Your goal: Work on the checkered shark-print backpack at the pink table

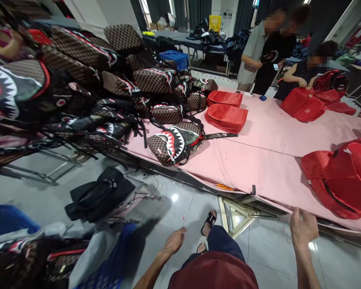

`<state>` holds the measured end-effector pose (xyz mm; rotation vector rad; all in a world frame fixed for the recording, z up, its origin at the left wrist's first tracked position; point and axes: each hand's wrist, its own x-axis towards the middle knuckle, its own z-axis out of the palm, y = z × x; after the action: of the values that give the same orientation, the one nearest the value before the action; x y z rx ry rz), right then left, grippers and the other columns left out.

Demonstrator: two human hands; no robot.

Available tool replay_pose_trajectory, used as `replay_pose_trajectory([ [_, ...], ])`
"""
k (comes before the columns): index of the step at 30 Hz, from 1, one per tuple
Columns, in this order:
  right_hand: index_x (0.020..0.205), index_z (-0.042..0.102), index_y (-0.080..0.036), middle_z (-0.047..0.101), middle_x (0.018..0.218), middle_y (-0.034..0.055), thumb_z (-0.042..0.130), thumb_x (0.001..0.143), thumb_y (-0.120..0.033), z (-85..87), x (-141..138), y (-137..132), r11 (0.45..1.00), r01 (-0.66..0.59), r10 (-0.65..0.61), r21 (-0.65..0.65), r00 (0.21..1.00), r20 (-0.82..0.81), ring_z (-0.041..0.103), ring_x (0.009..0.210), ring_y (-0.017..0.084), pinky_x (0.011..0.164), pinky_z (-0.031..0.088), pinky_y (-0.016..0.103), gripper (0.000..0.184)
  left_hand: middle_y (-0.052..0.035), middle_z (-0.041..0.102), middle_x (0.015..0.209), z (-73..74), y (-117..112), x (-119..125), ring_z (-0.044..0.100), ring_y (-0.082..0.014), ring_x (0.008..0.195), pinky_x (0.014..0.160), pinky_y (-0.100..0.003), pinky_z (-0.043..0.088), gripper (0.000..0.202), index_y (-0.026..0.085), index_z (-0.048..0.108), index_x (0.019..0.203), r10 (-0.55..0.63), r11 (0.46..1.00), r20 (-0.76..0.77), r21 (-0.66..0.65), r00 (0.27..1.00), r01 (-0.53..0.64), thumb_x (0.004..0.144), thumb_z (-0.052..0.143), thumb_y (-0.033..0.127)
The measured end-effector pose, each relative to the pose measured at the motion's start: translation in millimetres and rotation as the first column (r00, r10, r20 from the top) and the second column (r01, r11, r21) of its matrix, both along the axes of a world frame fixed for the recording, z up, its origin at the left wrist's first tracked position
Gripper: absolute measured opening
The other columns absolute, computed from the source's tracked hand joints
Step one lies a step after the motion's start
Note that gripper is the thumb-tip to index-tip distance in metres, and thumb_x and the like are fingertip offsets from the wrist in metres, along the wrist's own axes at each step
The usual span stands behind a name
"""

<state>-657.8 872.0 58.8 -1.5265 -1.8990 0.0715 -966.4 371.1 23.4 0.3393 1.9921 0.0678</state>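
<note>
Head view: right hand (303, 227) fingers curled over the table edge (267, 206), left hand (175, 240) loose, empty. Red backpack (343, 180) just beyond the right fingers looks soft, light; likely best gripped at its top.

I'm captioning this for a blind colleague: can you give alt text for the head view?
A person's right hand grips the edge of a pink table beside red backpacks, while the left hand hangs empty over the tiled floor. Shark-mouth backpacks pile up at left.
</note>
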Motion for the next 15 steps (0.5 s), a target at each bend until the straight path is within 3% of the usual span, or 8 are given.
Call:
replay_pose_trajectory([
  [3,0.102,0.087,-0.014,0.081,0.097,0.0198,0.051,0.099,-0.069,0.9,-8.1,-3.7,0.995,0.104,-0.104,-0.003,0.995,0.004,0.079,0.101,0.041,0.082,0.052,0.050,0.066,-0.0135,0.072,0.157,5.8,62.3,-31.6,0.070,-0.0187,0.155,0.148,-0.047,0.050,0.065,0.017,0.059,0.169,-0.107,0.993,0.012,0.058,0.994,0.106,0.110,0.034,0.028],
  [9,0.104,0.083,-0.024,0.083,0.109,0.0169,0.046,0.103,-0.065,23.2,-17.6,-24.1,0.937,0.269,-0.237,-0.224,0.958,0.160,0.080,0.113,0.042,0.079,0.053,0.052,0.055,-0.0144,0.069,0.158,19.7,168.5,-113.5,0.064,-0.0203,0.159,0.151,-0.054,0.046,0.062,0.018,0.060,0.169,-0.373,0.919,-0.079,0.107,0.924,0.380,0.114,0.036,0.034],
  [15,0.118,0.083,-0.021,0.082,0.122,0.0193,0.034,0.100,-0.071,48.9,-35.0,-51.4,0.824,0.411,-0.324,-0.390,0.906,0.272,0.079,0.125,0.046,0.097,0.060,0.058,0.072,-0.0135,0.067,0.161,0.4,245.3,-227.7,0.055,-0.0192,0.166,0.158,-0.056,0.034,0.055,0.013,0.065,0.160,-0.587,0.772,-0.246,0.114,0.771,0.625,0.111,0.044,0.026],
])
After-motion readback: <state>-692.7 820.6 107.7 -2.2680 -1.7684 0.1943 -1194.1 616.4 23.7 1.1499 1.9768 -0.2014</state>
